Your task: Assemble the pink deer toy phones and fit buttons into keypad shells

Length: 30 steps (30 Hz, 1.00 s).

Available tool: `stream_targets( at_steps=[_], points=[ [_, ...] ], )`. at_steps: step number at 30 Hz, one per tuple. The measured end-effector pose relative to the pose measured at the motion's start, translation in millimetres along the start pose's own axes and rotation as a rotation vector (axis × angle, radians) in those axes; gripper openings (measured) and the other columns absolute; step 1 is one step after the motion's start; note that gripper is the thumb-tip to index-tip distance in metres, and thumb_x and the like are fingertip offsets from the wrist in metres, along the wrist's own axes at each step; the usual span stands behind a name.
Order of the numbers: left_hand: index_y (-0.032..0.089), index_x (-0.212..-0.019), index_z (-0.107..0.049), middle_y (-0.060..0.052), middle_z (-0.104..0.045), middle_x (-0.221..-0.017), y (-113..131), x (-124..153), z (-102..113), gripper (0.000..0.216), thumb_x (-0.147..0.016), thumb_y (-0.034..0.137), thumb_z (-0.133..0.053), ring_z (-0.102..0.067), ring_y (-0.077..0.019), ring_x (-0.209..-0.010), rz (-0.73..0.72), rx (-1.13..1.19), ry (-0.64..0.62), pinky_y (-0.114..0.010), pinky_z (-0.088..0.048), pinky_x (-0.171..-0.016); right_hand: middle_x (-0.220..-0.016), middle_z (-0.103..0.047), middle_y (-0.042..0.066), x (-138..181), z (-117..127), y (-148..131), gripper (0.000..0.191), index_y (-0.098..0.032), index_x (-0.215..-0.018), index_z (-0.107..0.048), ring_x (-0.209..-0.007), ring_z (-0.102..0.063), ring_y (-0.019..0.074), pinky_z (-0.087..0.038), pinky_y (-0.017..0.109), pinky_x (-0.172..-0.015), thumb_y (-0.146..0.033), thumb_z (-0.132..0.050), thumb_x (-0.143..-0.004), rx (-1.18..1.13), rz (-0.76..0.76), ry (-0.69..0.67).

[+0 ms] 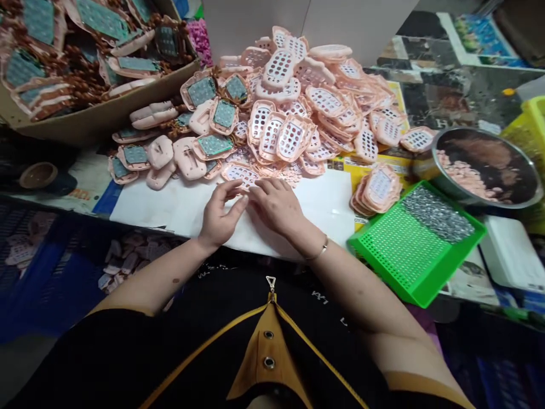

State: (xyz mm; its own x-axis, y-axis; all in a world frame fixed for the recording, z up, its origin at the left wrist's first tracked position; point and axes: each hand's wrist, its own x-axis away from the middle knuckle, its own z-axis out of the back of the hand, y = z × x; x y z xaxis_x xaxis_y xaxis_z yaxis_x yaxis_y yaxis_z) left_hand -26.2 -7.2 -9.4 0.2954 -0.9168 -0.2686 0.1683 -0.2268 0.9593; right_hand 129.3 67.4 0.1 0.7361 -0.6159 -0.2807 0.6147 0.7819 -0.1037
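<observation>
My left hand [220, 211] and my right hand [276, 203] rest side by side on a white sheet [170, 207], at the near foot of a big heap of pink plastic keypad shells [298, 96]. Both reach toward a pink perforated shell [239, 172] lying flat at the heap's edge. The left fingers curl in a pinch at that shell's near edge. The right fingers bend over the spot beside it, and what lies under them is hidden. Some shells on the left of the heap carry teal circuit boards [213, 145].
A cardboard box [97, 116] of assembled pieces sits at the back left. A green perforated tray [404, 244] with small metal parts lies at the right, a steel bowl [485, 165] of pink bits behind it. A stack of shells [377, 190] stands between. Blue crates [51, 267] sit below left.
</observation>
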Motion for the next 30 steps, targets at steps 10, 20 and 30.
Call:
stream_targets(
  at_steps=[10, 20, 30],
  points=[
    [0.016, -0.117, -0.064, -0.012, -0.074, -0.107, 11, 3, 37, 0.069, -0.085, 0.077, -0.054, -0.074, -0.0208, -0.070, 0.933, 0.830, -0.392, -0.031, -0.061, -0.054, -0.119, -0.075, 0.005, 22, -1, 16, 0.019, -0.029, -0.103, -0.073, -0.114, -0.062, 0.0216, -0.043, 0.040, -0.105, -0.024, -0.055, -0.098, 0.102, -0.030, 0.352],
    [0.022, -0.134, -0.061, -0.020, -0.071, -0.127, 3, 12, 41, 0.078, -0.073, 0.071, -0.071, -0.076, -0.0315, -0.078, 0.767, 0.958, -0.464, -0.036, -0.059, -0.052, -0.122, -0.073, 0.011, 14, 9, 6, 0.036, -0.028, -0.122, -0.070, -0.121, -0.061, 0.0286, -0.045, 0.052, -0.106, -0.026, -0.041, -0.100, -0.163, -0.164, 0.187],
    [0.021, -0.133, -0.063, -0.017, -0.074, -0.123, 8, 9, 89, 0.079, -0.085, 0.080, -0.046, -0.076, -0.0299, -0.090, 0.654, 0.779, -0.092, -0.042, -0.062, -0.072, -0.090, -0.071, 0.013, -68, -39, -32, 0.030, -0.021, -0.079, -0.075, -0.088, -0.055, 0.0284, -0.044, 0.044, -0.078, -0.027, -0.052, -0.097, -0.171, -0.092, -0.018]
  ],
)
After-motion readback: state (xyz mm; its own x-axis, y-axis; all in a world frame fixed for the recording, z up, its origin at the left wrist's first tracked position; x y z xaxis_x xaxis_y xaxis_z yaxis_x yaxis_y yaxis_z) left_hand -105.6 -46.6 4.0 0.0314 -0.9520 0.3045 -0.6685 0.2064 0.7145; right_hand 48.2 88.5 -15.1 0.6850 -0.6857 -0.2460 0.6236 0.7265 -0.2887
